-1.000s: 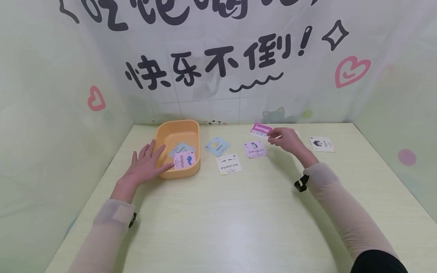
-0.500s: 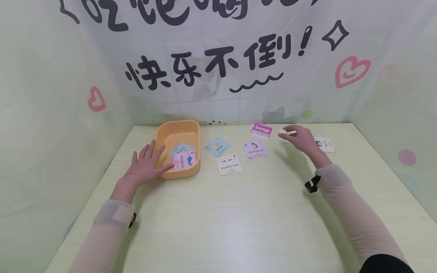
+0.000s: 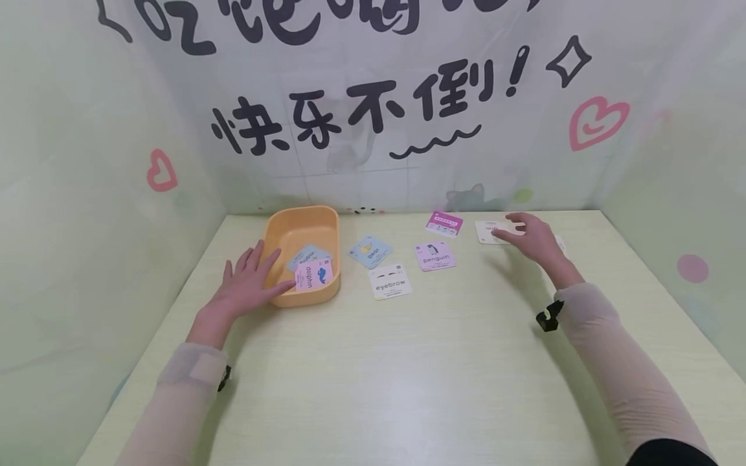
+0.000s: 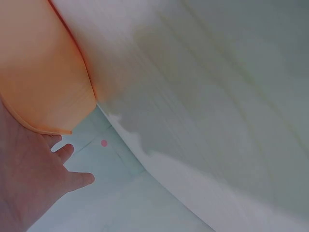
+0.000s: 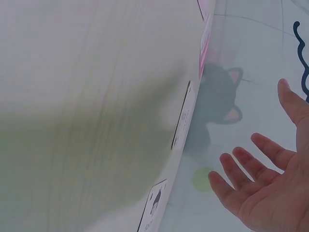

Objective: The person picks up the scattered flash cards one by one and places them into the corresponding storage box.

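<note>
My left hand (image 3: 245,285) rests at the left rim of an orange plastic tray (image 3: 309,298), fingers spread and thumb over the near side. Inside the tray lie a pink dolphin card (image 3: 315,274) and a light blue card (image 3: 307,252) partly beneath it. Over at the back right, my right hand (image 3: 533,241) hovers with thumb and fingers apart, holding nothing. Its fingertips overlap a white card (image 3: 485,232) lying on the table. Mostly hidden behind that wrist is another white card with a face picture (image 5: 153,205), seen better in the right wrist view.
Between the hands lie a blue pear card (image 3: 371,252), a white eyebrow card (image 3: 390,282), a lilac penguin card (image 3: 434,256) and a magenta card (image 3: 445,224). A printed cloth backdrop (image 3: 350,175) rises at the table's back edge.
My right hand has moved right, from beside the magenta card to the white card, and its fingers have spread apart. The left hand stays at the tray.
</note>
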A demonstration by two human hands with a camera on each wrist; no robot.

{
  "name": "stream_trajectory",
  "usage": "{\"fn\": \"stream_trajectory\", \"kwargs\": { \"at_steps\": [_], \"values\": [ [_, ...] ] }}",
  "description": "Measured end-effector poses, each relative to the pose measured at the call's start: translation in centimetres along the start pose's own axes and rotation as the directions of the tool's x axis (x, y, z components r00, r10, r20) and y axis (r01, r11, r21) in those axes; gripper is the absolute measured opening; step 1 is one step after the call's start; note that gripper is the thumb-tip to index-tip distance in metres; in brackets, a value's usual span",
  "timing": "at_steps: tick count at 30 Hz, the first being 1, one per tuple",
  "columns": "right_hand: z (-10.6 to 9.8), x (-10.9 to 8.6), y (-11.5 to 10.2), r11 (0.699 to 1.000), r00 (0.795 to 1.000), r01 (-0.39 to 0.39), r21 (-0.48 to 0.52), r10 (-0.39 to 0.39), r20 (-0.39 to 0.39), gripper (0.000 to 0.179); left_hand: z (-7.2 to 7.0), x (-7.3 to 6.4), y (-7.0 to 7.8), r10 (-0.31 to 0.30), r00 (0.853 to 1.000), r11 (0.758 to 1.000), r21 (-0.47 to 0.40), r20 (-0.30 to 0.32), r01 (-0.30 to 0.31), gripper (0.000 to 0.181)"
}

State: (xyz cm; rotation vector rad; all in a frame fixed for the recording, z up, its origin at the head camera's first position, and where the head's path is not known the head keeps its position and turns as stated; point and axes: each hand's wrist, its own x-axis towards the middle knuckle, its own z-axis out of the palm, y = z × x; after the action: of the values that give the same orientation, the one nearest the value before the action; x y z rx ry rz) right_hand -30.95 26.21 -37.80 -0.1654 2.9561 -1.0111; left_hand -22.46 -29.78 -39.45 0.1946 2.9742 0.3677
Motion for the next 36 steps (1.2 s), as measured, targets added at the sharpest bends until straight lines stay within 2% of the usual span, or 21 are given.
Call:
{"fn": "stream_trajectory", "kwargs": {
  "at_steps": [13,19,30,36],
  "values": [
    [-1.8,-0.5,3.3,0.999,0.998,-0.043,-0.011,0.042,-0.049,0.085,0.2,-0.1,-0.3,0.004,1.000,1.000,0.000,-0.004,-0.004,0.099],
    [-3.2,-0.8,4.8,0.996,0.997,-0.064,-0.056,0.066,0.033,0.094,0.2,-0.1,-0.4,0.001,1.000,1.000,-0.002,-0.002,-0.001,0.099],
    [-4.7,-1.2,7.8,0.994,0.988,-0.027,-0.106,0.043,0.151,0.098,0.2,-0.1,-0.4,0.009,1.000,1.000,0.000,-0.018,-0.009,0.096],
    [-5.0,-1.3,8.9,0.995,0.974,-0.048,-0.084,0.065,0.218,0.103,0.2,-0.1,-0.4,0.010,1.000,1.000,0.005,-0.013,-0.010,0.096]
  ]
}}
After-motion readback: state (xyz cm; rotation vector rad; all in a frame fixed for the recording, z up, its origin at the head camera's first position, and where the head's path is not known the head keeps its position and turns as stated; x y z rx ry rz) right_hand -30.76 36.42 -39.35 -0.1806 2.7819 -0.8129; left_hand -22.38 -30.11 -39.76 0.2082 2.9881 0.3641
